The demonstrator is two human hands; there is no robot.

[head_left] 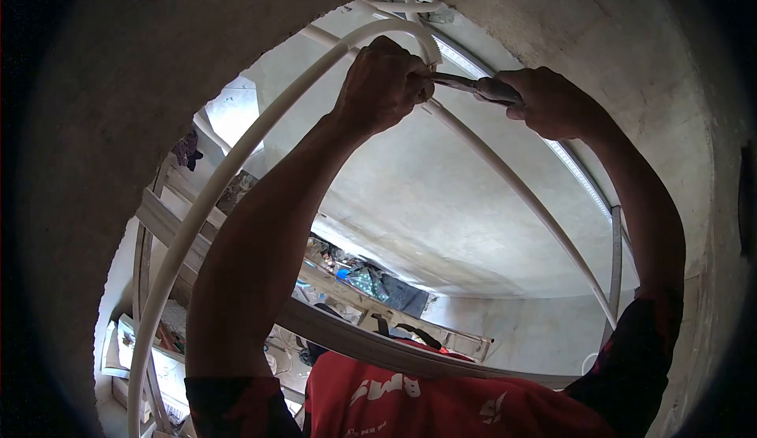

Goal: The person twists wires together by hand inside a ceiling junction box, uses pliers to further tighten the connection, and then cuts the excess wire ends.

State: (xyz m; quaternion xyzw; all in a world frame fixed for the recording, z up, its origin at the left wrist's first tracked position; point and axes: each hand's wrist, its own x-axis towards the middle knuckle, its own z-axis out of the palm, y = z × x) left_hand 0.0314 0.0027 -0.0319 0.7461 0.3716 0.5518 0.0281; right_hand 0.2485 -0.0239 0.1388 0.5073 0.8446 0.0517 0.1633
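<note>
Overhead, my left hand (384,83) is closed at the joint of a curved white pipe (296,91), its fingertips pinched near the pipe's end. That pipe arches up from the lower left and bends down behind the hand. Below the fingers, a thinner straight white pipe (512,176) slants down to the right. My right hand (552,103) is wrapped round the handles of dark metal pliers (461,82). Their tip points left and meets my left fingertips; what lies between the jaws is hidden.
Rough concrete (87,123) surrounds the opening. A metal strip (572,162) runs along the right wall edge. Below my arms lies a grey beam (347,331), with a cluttered bench (363,280) beyond it. Loose items (165,351) sit at lower left.
</note>
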